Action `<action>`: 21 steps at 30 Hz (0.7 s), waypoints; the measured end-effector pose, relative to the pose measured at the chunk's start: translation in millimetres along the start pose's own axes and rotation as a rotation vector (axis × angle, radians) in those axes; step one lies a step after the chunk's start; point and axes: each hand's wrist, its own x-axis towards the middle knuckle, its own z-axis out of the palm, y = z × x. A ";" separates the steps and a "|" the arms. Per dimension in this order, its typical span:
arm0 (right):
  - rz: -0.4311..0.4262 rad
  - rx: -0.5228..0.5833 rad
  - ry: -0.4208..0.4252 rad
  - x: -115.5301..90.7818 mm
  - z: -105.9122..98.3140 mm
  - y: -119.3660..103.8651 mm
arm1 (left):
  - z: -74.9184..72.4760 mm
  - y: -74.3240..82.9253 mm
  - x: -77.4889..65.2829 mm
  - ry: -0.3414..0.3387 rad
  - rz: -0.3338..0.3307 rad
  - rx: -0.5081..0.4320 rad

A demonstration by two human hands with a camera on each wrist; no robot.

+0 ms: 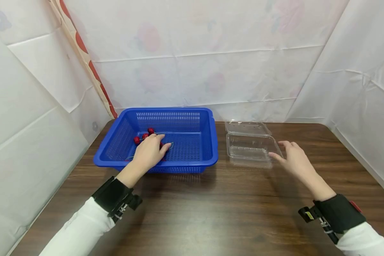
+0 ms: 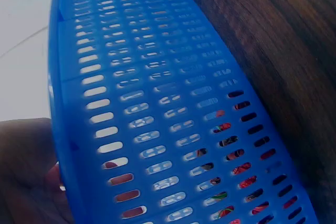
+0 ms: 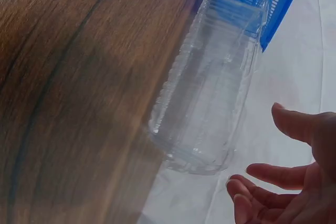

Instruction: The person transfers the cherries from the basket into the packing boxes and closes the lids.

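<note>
My left hand (image 1: 148,151) reaches over the near rim into the blue basket (image 1: 193,163), low over red cherries (image 1: 137,140) with thin stems. Its thumb and index finger are spread, with red fruit showing between them; the other fingers are hidden. In the left wrist view, the basket's slotted wall (image 2: 157,93) covers most of that hand's work, and red shows through the slots. At the right, a clear plastic box (image 1: 249,148) stands with its lid (image 1: 248,128) folded back. My right hand (image 1: 296,158) is at the box's right end, thumb and fingers apart; in the right wrist view it grips nothing.
The basket and box stand side by side on a brown wood-grain table (image 1: 192,213), with a gap between them. White patterned sheeting (image 1: 192,71) hangs behind the table and along both sides.
</note>
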 end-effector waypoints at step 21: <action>0.171 0.064 -0.069 14.3 6.5 17.8 | 13.6 -6.1 30.7 -0.223 -0.142 0.108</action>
